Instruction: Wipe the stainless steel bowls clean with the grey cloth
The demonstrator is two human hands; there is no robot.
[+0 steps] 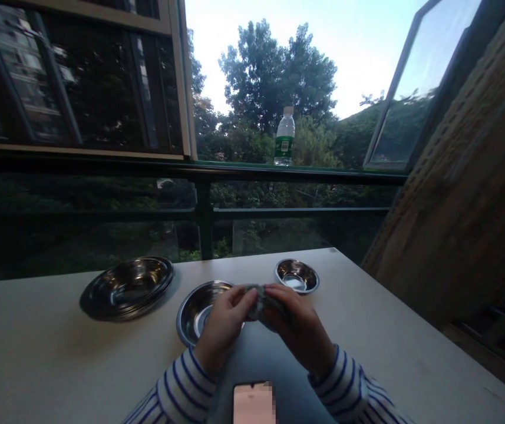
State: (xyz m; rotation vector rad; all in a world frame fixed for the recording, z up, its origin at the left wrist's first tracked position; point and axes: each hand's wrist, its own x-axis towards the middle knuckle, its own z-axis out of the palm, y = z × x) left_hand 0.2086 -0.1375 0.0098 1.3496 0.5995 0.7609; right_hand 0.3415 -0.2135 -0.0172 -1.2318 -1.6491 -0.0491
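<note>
My left hand (224,327) and my right hand (300,327) meet over the near middle of the white table (49,347). Both are closed on a small grey crumpled cloth (258,299) held between them, just above and to the right of a medium steel bowl (194,312). A small steel bowl (297,275) stands a little beyond my right hand. A stack of wide steel plates (127,287) lies to the left. Both sleeves are white with blue stripes.
A phone (254,403) sits at the bottom edge between my arms. A plastic water bottle (284,136) stands on the window ledge behind a dark railing (203,212). A brick wall (468,206) rises at the right beside the table's edge.
</note>
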